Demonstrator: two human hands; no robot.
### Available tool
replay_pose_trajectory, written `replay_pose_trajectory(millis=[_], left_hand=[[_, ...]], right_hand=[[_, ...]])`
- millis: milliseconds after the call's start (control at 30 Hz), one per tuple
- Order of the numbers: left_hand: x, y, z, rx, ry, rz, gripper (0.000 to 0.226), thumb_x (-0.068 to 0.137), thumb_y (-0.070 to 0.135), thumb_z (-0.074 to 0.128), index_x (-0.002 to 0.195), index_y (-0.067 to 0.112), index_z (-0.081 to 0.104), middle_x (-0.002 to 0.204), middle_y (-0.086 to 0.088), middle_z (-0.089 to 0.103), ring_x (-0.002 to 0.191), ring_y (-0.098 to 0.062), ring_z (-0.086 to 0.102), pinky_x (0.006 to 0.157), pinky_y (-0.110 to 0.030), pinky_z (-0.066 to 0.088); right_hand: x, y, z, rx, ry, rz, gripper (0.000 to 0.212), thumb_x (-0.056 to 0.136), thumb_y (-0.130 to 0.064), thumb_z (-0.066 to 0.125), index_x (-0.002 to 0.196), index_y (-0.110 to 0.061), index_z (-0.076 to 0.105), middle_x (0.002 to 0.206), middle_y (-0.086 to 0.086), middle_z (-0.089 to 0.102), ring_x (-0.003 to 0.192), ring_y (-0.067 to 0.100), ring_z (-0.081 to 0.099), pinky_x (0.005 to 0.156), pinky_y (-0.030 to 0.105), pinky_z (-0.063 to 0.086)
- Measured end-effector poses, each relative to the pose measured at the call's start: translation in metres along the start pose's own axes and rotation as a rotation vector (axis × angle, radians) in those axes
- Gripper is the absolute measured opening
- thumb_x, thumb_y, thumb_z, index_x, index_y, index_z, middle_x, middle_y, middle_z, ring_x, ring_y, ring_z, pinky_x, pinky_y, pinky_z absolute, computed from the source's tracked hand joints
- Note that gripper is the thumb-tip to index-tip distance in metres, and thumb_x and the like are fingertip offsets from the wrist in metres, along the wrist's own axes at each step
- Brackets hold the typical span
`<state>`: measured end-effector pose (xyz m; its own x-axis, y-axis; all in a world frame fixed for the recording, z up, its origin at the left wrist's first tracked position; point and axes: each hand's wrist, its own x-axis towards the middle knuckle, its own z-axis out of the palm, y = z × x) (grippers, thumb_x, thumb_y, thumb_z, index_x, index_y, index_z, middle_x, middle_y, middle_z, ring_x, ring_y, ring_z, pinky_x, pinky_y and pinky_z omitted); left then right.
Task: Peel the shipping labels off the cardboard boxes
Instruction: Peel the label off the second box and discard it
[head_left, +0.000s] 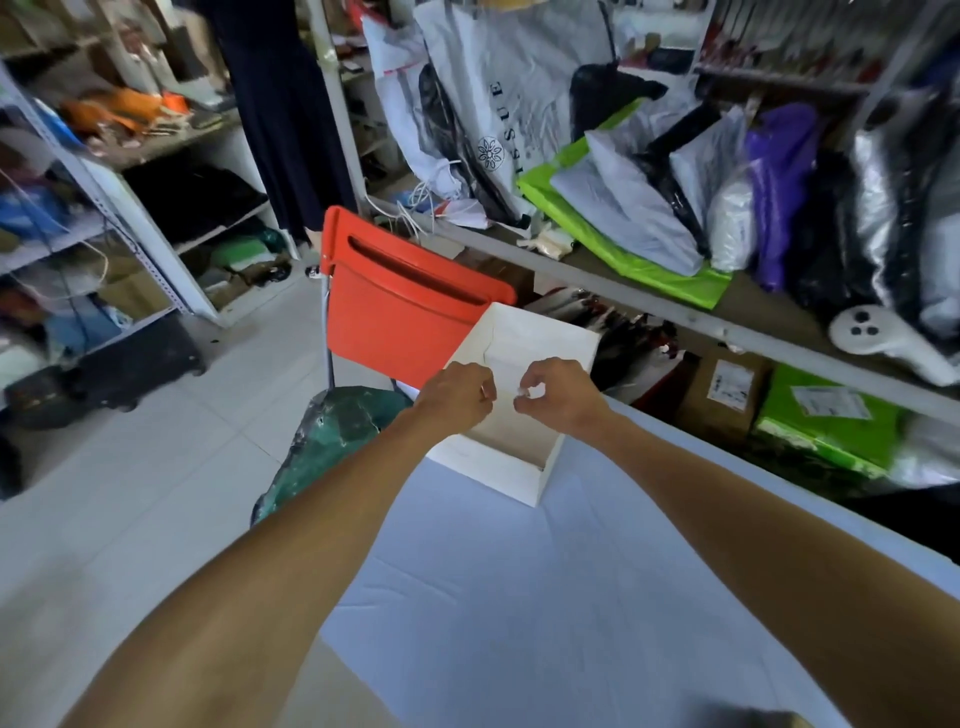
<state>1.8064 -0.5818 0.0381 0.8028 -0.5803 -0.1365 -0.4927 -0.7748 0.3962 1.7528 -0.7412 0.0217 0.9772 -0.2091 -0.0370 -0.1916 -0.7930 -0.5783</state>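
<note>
A white open-topped box (511, 470) stands at the far end of a table covered with a pale blue-white cloth (519, 597). Both hands are over its opening. My left hand (457, 392) is curled with fingertips pinched together near the box's inner wall. My right hand (558, 395) pinches a small pale scrap between thumb and fingers; whether it is a label piece I cannot tell. No label shows on the white box. A brown cardboard box (727, 395) with a white shipping label (731, 383) sits under the shelf at right.
A red plastic chair (405, 306) stands just beyond the table's far edge, with a dark green bag (332, 441) beside it. Shelves full of bags and parcels line the right and left. A green parcel (831, 421) with a label lies low right. Tiled floor at left.
</note>
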Motion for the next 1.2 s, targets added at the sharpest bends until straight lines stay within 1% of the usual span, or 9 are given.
replay_pose_trajectory(millis=[133, 267, 367, 500, 600, 733, 900, 1033, 1200], left_hand=[[0.001, 0.000, -0.003, -0.024, 0.001, -0.013, 0.016, 0.090, 0.013, 0.055, 0.099, 0.015, 0.068, 0.108, -0.008, 0.067, 0.099, -0.028, 0.061, 0.087, -0.039, 0.052], [0.002, -0.001, -0.006, -0.039, 0.001, -0.024, 0.017, 0.089, 0.012, 0.055, 0.099, 0.014, 0.069, 0.108, -0.009, 0.067, 0.097, -0.029, 0.062, 0.086, -0.039, 0.053], [0.003, -0.002, -0.007, -0.047, 0.003, -0.031, 0.018, 0.090, 0.013, 0.055, 0.100, 0.014, 0.069, 0.109, -0.009, 0.066, 0.098, -0.029, 0.062, 0.086, -0.038, 0.053], [0.004, -0.002, -0.009, -0.042, -0.003, -0.033, 0.018, 0.090, 0.013, 0.055, 0.101, 0.013, 0.068, 0.109, -0.009, 0.065, 0.098, -0.029, 0.061, 0.087, -0.040, 0.053], [0.005, -0.002, -0.010, -0.039, -0.006, -0.029, 0.018, 0.090, 0.012, 0.055, 0.102, 0.012, 0.068, 0.108, -0.010, 0.066, 0.098, -0.029, 0.061, 0.087, -0.040, 0.053], [0.008, -0.003, -0.011, -0.039, -0.005, -0.023, 0.018, 0.090, 0.011, 0.055, 0.103, 0.012, 0.068, 0.108, -0.009, 0.066, 0.098, -0.028, 0.061, 0.089, -0.040, 0.052], [0.013, 0.000, -0.011, -0.039, -0.001, -0.012, 0.018, 0.090, 0.012, 0.055, 0.102, 0.013, 0.068, 0.109, -0.008, 0.066, 0.099, -0.027, 0.061, 0.089, -0.040, 0.052], [0.014, 0.002, -0.009, -0.036, 0.004, 0.013, 0.017, 0.090, 0.011, 0.056, 0.101, 0.011, 0.068, 0.107, -0.008, 0.066, 0.095, -0.025, 0.061, 0.084, -0.035, 0.052], [0.015, 0.013, -0.001, -0.022, -0.006, 0.044, 0.017, 0.090, 0.011, 0.055, 0.099, 0.012, 0.069, 0.105, -0.009, 0.067, 0.094, -0.027, 0.062, 0.084, -0.037, 0.053]], right_hand=[[0.003, -0.001, -0.001, -0.020, -0.041, -0.021, 0.019, 0.079, -0.014, 0.065, 0.097, -0.013, 0.071, 0.108, 0.002, 0.066, 0.102, 0.018, 0.059, 0.088, 0.026, 0.046], [0.006, -0.004, -0.001, -0.069, -0.031, -0.040, 0.025, 0.083, -0.003, 0.056, 0.102, -0.010, 0.071, 0.110, 0.009, 0.066, 0.103, 0.024, 0.059, 0.089, 0.031, 0.048], [0.006, -0.006, -0.001, -0.072, -0.017, -0.032, 0.031, 0.083, 0.001, 0.051, 0.107, -0.010, 0.068, 0.111, 0.009, 0.067, 0.105, 0.025, 0.059, 0.091, 0.034, 0.049], [0.007, -0.007, 0.001, -0.049, -0.052, -0.007, 0.034, 0.081, -0.008, 0.059, 0.114, -0.014, 0.061, 0.117, 0.006, 0.063, 0.107, 0.024, 0.057, 0.093, 0.036, 0.048], [0.008, -0.008, 0.002, -0.061, -0.066, 0.016, 0.038, 0.078, -0.014, 0.065, 0.115, -0.011, 0.061, 0.124, 0.006, 0.059, 0.117, 0.024, 0.053, 0.096, 0.035, 0.047], [0.010, -0.008, 0.002, -0.058, -0.066, 0.028, 0.053, 0.078, -0.022, 0.069, 0.127, -0.007, 0.054, 0.148, 0.009, 0.041, 0.127, 0.025, 0.047, 0.104, 0.035, 0.042], [0.010, -0.004, 0.001, -0.086, -0.045, 0.012, 0.050, 0.083, -0.025, 0.066, 0.129, -0.010, 0.052, 0.136, 0.005, 0.050, 0.128, 0.022, 0.043, 0.103, 0.029, 0.035], [0.006, -0.002, -0.003, -0.121, -0.075, 0.013, 0.055, 0.083, -0.029, 0.066, 0.132, -0.012, 0.050, 0.139, 0.004, 0.049, 0.131, 0.021, 0.040, 0.105, 0.030, 0.034], [-0.010, 0.006, -0.013, -0.133, -0.087, 0.035, 0.059, 0.081, -0.030, 0.069, 0.134, -0.011, 0.050, 0.140, 0.005, 0.048, 0.131, 0.022, 0.040, 0.105, 0.030, 0.035]])
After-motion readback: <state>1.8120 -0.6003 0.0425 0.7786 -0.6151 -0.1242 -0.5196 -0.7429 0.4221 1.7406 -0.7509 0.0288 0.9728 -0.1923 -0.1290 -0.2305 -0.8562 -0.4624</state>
